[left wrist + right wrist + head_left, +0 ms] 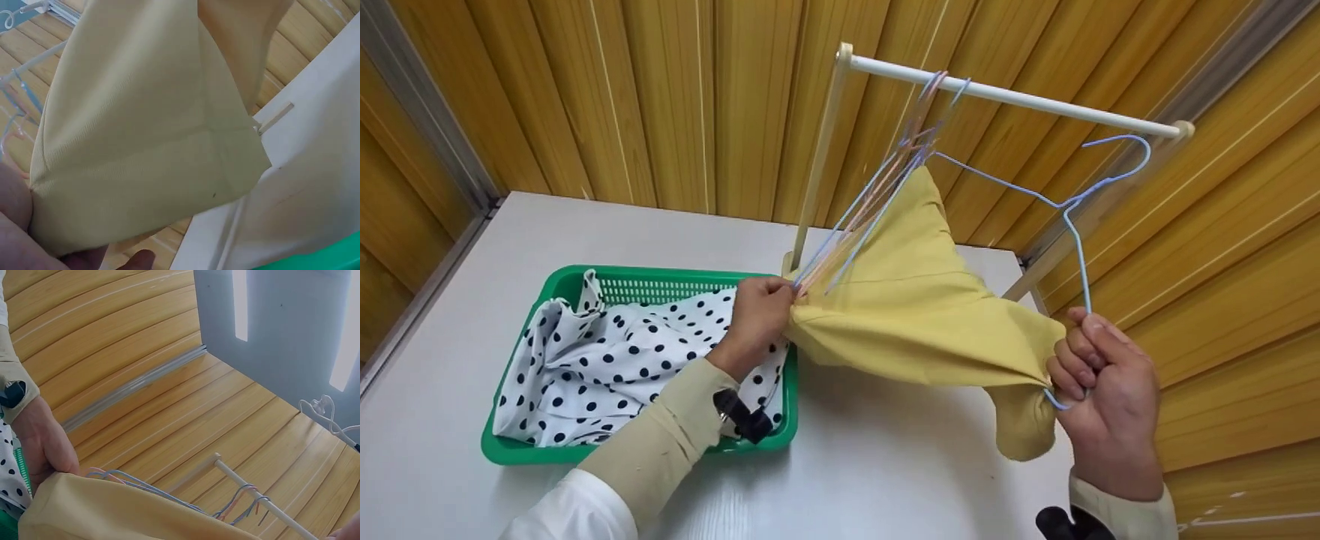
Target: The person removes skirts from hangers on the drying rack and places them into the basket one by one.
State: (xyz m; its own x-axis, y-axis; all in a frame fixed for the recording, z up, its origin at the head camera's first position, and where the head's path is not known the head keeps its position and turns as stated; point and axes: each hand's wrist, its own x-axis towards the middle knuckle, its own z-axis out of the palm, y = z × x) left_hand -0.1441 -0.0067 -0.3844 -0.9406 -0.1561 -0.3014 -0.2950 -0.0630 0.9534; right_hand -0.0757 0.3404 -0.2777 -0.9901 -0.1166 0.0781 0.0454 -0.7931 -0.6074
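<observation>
A yellow cloth garment is stretched between the two hands above the white table. My left hand pinches its left edge, beside the lower ends of the hanging hangers. My right hand grips a blue wire hanger by its side, fingers curled round the wire at the garment's right edge. The hook of this hanger points up, in front of the rail's right end. Part of the hanger is hidden by the cloth. In the left wrist view the garment fills the middle; in the right wrist view the left hand holds its edge.
A wooden stand with a white rail rises at the back. Several blue and pink hangers hang from its left part. A green basket on the table holds white cloth with black dots. Wood-patterned walls enclose the table.
</observation>
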